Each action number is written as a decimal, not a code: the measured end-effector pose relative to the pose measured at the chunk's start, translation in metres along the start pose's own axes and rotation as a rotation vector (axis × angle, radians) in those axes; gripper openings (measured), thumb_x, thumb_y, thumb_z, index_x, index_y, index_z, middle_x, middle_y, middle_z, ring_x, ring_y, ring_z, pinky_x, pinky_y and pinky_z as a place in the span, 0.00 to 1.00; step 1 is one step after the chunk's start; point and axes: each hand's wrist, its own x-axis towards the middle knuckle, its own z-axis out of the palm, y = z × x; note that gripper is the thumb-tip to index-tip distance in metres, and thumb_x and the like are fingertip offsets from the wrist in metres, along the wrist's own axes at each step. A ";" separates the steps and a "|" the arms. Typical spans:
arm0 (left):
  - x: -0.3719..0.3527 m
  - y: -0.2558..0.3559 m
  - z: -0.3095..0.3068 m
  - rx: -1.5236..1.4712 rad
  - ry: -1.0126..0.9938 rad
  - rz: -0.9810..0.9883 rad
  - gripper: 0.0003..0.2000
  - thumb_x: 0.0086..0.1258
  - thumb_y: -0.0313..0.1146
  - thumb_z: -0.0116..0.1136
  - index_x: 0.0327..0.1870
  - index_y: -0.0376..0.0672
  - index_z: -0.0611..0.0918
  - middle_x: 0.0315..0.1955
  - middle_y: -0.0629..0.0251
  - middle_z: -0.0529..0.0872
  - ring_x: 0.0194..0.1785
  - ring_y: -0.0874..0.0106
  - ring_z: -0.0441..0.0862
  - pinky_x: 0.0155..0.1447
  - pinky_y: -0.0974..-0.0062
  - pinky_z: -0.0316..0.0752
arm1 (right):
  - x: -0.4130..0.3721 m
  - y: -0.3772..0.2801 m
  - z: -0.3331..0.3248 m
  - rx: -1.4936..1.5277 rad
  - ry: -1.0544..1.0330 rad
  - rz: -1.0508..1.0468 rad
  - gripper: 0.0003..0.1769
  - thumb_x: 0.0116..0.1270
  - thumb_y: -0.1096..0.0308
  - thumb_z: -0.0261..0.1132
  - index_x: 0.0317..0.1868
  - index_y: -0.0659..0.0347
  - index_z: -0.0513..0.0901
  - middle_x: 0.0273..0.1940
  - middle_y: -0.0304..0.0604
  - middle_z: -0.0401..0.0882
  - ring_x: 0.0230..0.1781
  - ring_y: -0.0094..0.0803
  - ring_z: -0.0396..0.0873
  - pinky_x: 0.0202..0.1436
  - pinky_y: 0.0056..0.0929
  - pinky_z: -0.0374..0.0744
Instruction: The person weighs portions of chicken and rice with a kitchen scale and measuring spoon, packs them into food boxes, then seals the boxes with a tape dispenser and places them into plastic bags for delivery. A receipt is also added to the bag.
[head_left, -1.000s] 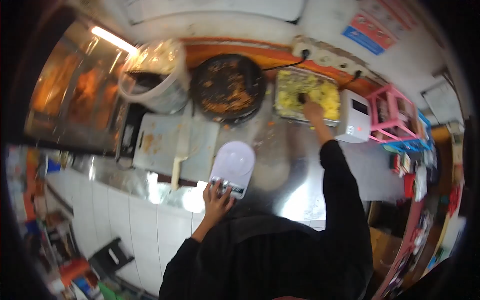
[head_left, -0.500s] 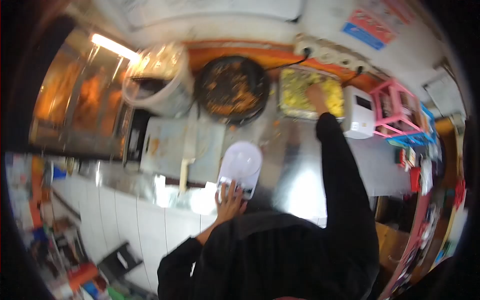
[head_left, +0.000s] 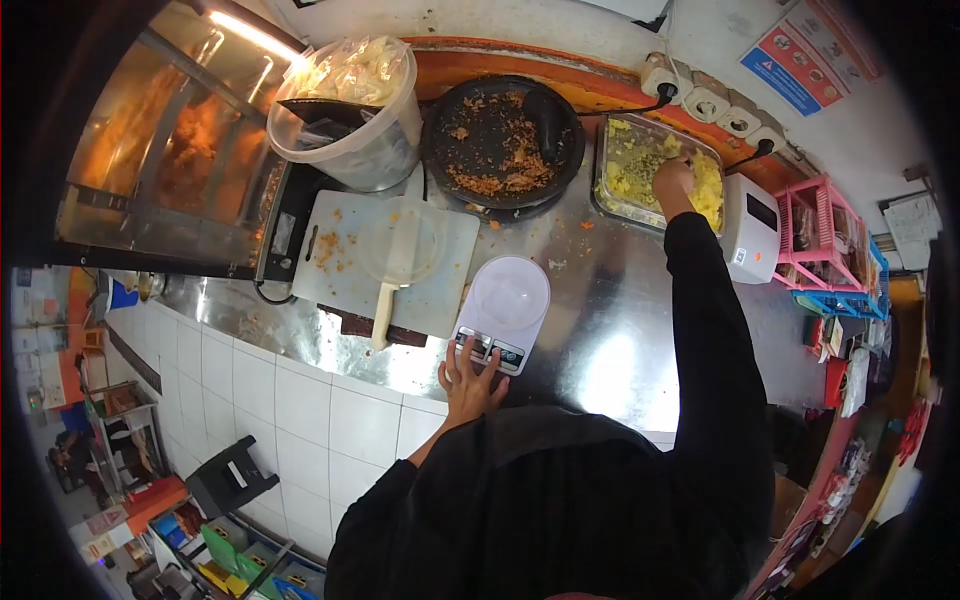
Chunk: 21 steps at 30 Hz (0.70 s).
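Note:
My left hand (head_left: 467, 388) rests with fingers apart on the front buttons of a white kitchen scale (head_left: 520, 335). Over at the back right, my right hand (head_left: 675, 182) reaches down into a metal tray (head_left: 622, 213) of yellow, crumbly food (head_left: 632, 182). Its fingers look curled together, and whatever they grip is hidden. Left of the scale lies a pale cutting board (head_left: 335, 285) with orange crumbs. On it are a knife with a cream handle (head_left: 384, 315) and a round translucent piece (head_left: 420, 245) overlapping the blade.
Behind the board stand a clear plastic bucket (head_left: 385, 160) holding bags and a black pan (head_left: 470, 125) of browned crumbs. A lit glass cabinet (head_left: 165, 190) is at left. Beyond the tray are a white device (head_left: 750, 232), a pink basket (head_left: 808, 235) and wall sockets (head_left: 707, 105).
The camera view has shifted, so the counter sits differently and looks sharper. My left hand is still on the scale, and my right hand is still in the tray.

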 end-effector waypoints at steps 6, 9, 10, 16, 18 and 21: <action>0.001 0.002 -0.005 -0.005 0.008 -0.022 0.21 0.47 0.45 0.61 0.46 0.61 0.77 0.61 0.55 0.53 0.65 0.51 0.39 0.56 0.43 0.44 | 0.035 -0.026 0.048 -0.494 0.084 0.132 0.39 0.44 0.66 0.61 0.59 0.67 0.61 0.20 0.41 0.75 0.12 0.27 0.70 0.07 0.23 0.54; 0.007 0.008 -0.011 -0.081 -0.084 -0.114 0.18 0.48 0.44 0.61 0.44 0.61 0.78 0.61 0.56 0.52 0.65 0.49 0.39 0.56 0.41 0.42 | 0.023 -0.028 0.051 -0.659 0.061 0.171 0.35 0.41 0.67 0.60 0.55 0.67 0.66 0.14 0.32 0.64 0.09 0.22 0.60 0.09 0.20 0.48; 0.007 0.009 -0.015 -0.078 -0.088 -0.120 0.18 0.48 0.44 0.61 0.44 0.61 0.78 0.61 0.56 0.52 0.65 0.49 0.39 0.56 0.41 0.42 | 0.016 -0.026 0.053 -0.786 0.127 0.295 0.34 0.41 0.68 0.58 0.54 0.66 0.67 0.13 0.27 0.57 0.08 0.20 0.55 0.10 0.19 0.45; 0.020 0.011 -0.036 -0.141 0.283 -0.019 0.15 0.45 0.32 0.62 0.37 0.54 0.80 0.54 0.51 0.63 0.59 0.51 0.53 0.58 0.54 0.52 | 0.030 -0.038 0.074 -0.896 0.210 0.259 0.31 0.41 0.76 0.54 0.53 0.62 0.68 0.13 0.24 0.51 0.09 0.16 0.47 0.12 0.19 0.43; 0.028 0.012 -0.023 -0.328 0.435 0.140 0.13 0.45 0.29 0.60 0.36 0.47 0.79 0.50 0.53 0.67 0.54 0.56 0.63 0.52 0.62 0.61 | 0.027 -0.041 0.077 -0.831 0.103 0.108 0.33 0.46 0.77 0.51 0.59 0.63 0.63 0.14 0.25 0.54 0.09 0.15 0.49 0.11 0.18 0.44; 0.080 0.053 -0.037 -0.457 0.030 0.569 0.14 0.47 0.29 0.59 0.38 0.41 0.78 0.47 0.54 0.70 0.50 0.61 0.69 0.47 0.66 0.67 | 0.016 -0.034 0.067 -0.966 0.159 0.196 0.33 0.48 0.78 0.50 0.60 0.60 0.62 0.13 0.24 0.54 0.08 0.14 0.50 0.11 0.17 0.46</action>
